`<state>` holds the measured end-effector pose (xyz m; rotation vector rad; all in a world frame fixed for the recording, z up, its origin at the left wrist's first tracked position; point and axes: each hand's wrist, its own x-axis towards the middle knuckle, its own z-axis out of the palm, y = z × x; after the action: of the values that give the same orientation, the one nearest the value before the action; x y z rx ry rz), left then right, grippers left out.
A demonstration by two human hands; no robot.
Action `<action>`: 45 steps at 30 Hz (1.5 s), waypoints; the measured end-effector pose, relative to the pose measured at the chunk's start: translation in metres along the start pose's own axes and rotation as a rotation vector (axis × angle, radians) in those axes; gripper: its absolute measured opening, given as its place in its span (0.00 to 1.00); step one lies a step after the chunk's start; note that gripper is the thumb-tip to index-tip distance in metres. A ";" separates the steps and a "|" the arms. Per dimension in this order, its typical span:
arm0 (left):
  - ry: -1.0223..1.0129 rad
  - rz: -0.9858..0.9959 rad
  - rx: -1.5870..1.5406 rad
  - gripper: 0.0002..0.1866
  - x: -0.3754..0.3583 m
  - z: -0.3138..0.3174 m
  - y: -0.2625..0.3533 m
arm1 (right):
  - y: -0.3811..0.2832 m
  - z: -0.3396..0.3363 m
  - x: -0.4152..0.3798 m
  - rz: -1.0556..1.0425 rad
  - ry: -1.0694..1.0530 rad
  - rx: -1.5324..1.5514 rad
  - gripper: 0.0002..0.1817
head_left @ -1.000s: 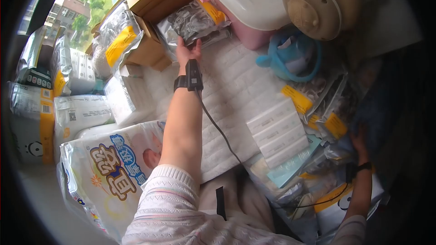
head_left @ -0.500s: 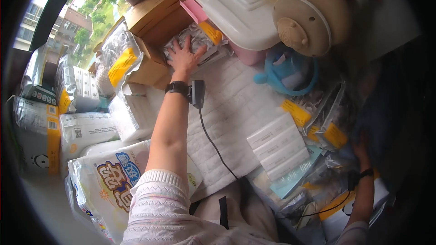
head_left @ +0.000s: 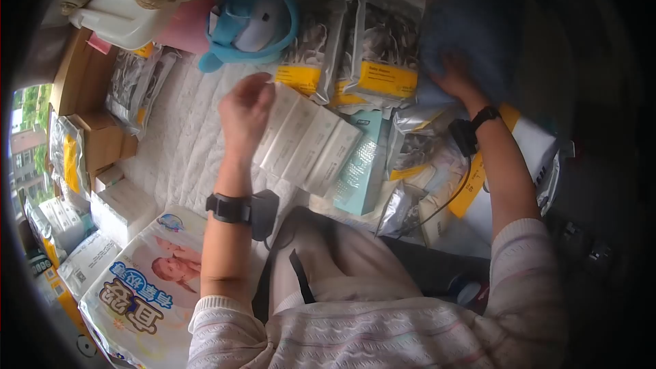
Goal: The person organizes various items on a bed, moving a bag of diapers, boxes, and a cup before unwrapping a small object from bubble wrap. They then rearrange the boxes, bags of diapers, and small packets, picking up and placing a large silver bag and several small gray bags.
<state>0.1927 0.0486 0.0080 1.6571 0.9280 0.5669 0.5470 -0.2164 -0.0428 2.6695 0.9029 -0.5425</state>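
Observation:
My left hand (head_left: 246,111) has its fingers curled in, with nothing visible in them, beside the upper left end of several white packs (head_left: 304,142) lying side by side. Next to these packs is a light teal pack (head_left: 362,164). My right hand (head_left: 454,80) rests with fingers apart against a dark blue cloth item (head_left: 468,20). Between the hands lie clear bags with yellow labels (head_left: 386,51), their contents grey and patterned. Both wrists carry black straps with small devices.
A blue cloth item with a light centre (head_left: 256,20) lies at the top. Left are an open cardboard box (head_left: 102,133), a white box (head_left: 123,208) and a large printed pack (head_left: 154,294). A quilted white surface (head_left: 178,137) lies beneath. A black cable hangs by my right wrist.
The view has swung to the right. My left hand has left the bag by the cardboard box and curled up near the white packs. My right hand shows more clearly, on the blue cloth.

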 end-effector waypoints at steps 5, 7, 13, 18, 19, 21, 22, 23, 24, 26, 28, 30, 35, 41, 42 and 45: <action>-0.139 0.127 0.187 0.26 0.023 0.131 0.025 | -0.010 -0.013 -0.005 0.061 -0.077 0.035 0.41; -0.263 -0.103 0.275 0.28 0.050 0.158 0.042 | -0.007 -0.007 -0.002 0.062 -0.063 0.052 0.41; -0.177 -0.263 0.069 0.23 0.054 0.191 0.043 | 0.022 0.040 0.031 -0.198 0.093 0.117 0.42; -0.254 -0.166 -0.697 0.21 -0.028 0.068 0.072 | 0.020 0.026 0.022 -0.211 0.128 0.004 0.44; -0.195 -0.207 -0.858 0.22 -0.048 0.040 0.064 | 0.019 0.023 0.019 -0.194 0.125 0.012 0.43; 0.025 -0.329 -1.093 0.22 -0.080 -0.014 0.050 | 0.019 0.024 0.020 -0.186 0.119 0.041 0.43; 0.166 -0.326 -1.173 0.23 -0.087 -0.036 0.039 | 0.018 0.026 0.021 -0.171 0.103 0.061 0.42; 0.310 -0.318 -1.256 0.24 -0.090 -0.055 0.027 | 0.016 0.023 0.020 -0.183 0.111 0.059 0.42; 0.400 -0.277 -1.278 0.24 -0.085 -0.076 0.007 | 0.015 0.017 0.018 -0.165 0.079 0.090 0.42; 0.581 -0.289 -1.257 0.24 -0.065 -0.111 -0.006 | 0.012 0.013 0.018 -0.160 0.056 0.114 0.41; 0.702 -0.399 -1.164 0.26 -0.033 -0.141 -0.006 | 0.015 0.018 0.022 -0.166 0.072 0.077 0.41; 0.798 -0.382 -1.148 0.23 0.007 -0.160 -0.004 | 0.022 0.024 0.027 -0.178 0.065 0.064 0.42; 0.877 -0.329 -1.242 0.21 0.069 -0.158 -0.009 | 0.021 0.021 0.026 -0.147 0.014 0.048 0.42; 0.926 -0.315 -1.298 0.23 0.081 -0.138 -0.040 | 0.019 0.023 0.022 -0.083 -0.015 0.029 0.42; 0.951 -0.347 -1.270 0.23 0.079 -0.134 -0.043 | 0.023 0.027 0.027 -0.101 0.006 -0.023 0.42; 0.977 -0.416 -1.171 0.22 0.081 -0.129 -0.048 | 0.023 0.022 0.025 -0.096 0.031 -0.048 0.42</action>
<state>0.1274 0.1933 -0.0081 0.0585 1.1953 1.3284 0.5738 -0.2288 -0.0704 2.6092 1.0443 -0.4961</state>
